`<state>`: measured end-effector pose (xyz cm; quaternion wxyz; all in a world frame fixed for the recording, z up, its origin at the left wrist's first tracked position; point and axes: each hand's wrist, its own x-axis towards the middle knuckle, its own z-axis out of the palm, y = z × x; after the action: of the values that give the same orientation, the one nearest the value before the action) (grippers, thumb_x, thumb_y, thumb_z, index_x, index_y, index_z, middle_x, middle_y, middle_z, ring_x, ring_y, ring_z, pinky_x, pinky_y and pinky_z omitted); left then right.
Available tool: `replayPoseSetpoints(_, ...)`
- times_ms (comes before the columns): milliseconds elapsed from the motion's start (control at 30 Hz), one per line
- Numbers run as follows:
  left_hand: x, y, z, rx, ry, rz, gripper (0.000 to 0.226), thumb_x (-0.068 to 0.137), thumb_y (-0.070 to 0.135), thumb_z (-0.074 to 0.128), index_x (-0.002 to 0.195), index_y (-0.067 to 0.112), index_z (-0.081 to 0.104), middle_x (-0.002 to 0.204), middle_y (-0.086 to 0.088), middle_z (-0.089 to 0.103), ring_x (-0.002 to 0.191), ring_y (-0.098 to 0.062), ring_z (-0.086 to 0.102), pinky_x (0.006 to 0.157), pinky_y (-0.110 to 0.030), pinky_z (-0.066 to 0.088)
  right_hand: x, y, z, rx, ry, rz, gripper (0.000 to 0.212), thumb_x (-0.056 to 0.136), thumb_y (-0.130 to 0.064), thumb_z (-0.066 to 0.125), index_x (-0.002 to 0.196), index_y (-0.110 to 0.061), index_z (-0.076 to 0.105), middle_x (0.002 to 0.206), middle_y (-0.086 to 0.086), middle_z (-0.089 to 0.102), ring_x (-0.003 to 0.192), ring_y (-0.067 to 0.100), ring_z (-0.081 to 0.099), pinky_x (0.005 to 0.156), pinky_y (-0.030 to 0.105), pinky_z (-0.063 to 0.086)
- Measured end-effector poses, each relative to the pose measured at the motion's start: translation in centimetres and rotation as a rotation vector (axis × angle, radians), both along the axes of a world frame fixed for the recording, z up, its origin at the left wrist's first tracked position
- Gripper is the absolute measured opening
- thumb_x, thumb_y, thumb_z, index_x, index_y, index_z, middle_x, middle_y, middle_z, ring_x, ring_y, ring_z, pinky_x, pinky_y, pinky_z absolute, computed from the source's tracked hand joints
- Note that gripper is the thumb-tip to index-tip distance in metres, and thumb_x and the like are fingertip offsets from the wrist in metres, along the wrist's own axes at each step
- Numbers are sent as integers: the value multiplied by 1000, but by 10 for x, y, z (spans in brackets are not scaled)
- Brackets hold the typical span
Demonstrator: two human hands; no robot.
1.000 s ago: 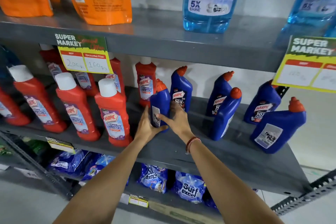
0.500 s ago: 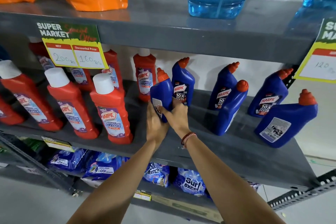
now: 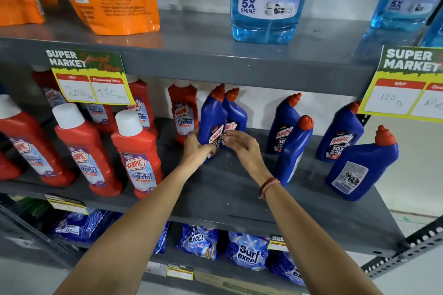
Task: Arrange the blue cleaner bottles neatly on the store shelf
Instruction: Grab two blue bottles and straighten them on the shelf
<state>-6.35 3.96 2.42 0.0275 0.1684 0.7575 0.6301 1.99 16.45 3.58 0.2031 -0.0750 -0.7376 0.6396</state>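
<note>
Gripping blue bottle (image 3: 212, 122), left hand (image 3: 196, 148)

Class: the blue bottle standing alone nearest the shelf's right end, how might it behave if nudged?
The rightmost blue bottle looks rigid plastic, so it should probably slide rather than flex. It stands tall and near the shelf end, so it may tip or fall.

On the middle shelf (image 3: 215, 189), the left hand (image 3: 195, 151) grips a blue bottle (image 3: 212, 122), label forward, touching a second one (image 3: 236, 115) at its 2 o'clock. The right hand (image 3: 242, 145) fingers its label. Four more blue bottles (image 3: 293, 151) stand at 3 o'clock, red bottles (image 3: 136, 153) at 9.
</note>
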Motion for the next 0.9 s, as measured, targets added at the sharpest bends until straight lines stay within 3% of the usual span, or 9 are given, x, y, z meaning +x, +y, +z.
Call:
replayPoseSetpoints(100,0,1,4,75,-132,-40,39,49,-6,67,80,17,61,79,-4,68,77,-21,64,62,-26,50,1,-1,-7,152,-114,24,54,74,-8,74,121,-16,51,108,0,62,104,15,59,87,19,48)
replayPoseSetpoints(167,1,2,4,90,-177,-72,38,50,-5,66,77,21,61,76,1,69,77,-19,65,60,-26,51,-1,-3,-13,172,-181,103,76,68,-5,77,132,-19,39,116,-3,56,109,11,52,93,24,44)
replayPoseSetpoints(233,5,4,5,108,-210,-110,42,52,-9,64,78,23,58,67,7,71,71,-12,68,55,-20,52,-4,-4,-18,174,-210,114,85,66,-2,78,136,-19,33,118,-3,54,112,12,51,94,26,42)
replayPoseSetpoints(333,9,5,6,106,-243,-136,46,56,-12,63,77,27,51,62,11,70,65,-8,66,48,-14,50,-7,-1,-22,239,-205,35,80,61,-5,82,128,-17,39,111,-6,55,106,11,53,87,23,42)
replayPoseSetpoints(433,7,1,9,65,-236,-203,44,60,-10,66,80,26,54,73,9,69,74,-9,65,52,-14,51,-5,4,-27,311,-198,-33,74,60,-14,85,119,-14,42,109,-2,57,97,12,54,84,26,47)
replayPoseSetpoints(600,6,-2,10,-71,-207,-350,46,63,4,78,97,29,59,96,3,70,90,-11,66,74,-23,54,2,3,-43,348,-228,-133,70,61,-13,84,117,-14,43,106,6,63,93,19,60,82,31,49)
replayPoseSetpoints(700,7,-2,3,-133,-245,-342,55,63,5,79,112,14,56,108,-8,68,100,-21,64,89,-36,51,7,2,-54,367,-275,-147,70,62,-15,84,119,-12,43,108,10,66,99,27,63,87,38,52)
replayPoseSetpoints(900,2,2,2,-196,-269,-397,54,63,6,79,110,17,55,111,-8,67,99,-17,63,84,-33,52,13,2,-62,420,-346,-174,70,63,-25,84,117,-9,42,111,14,66,103,32,62,85,40,51)
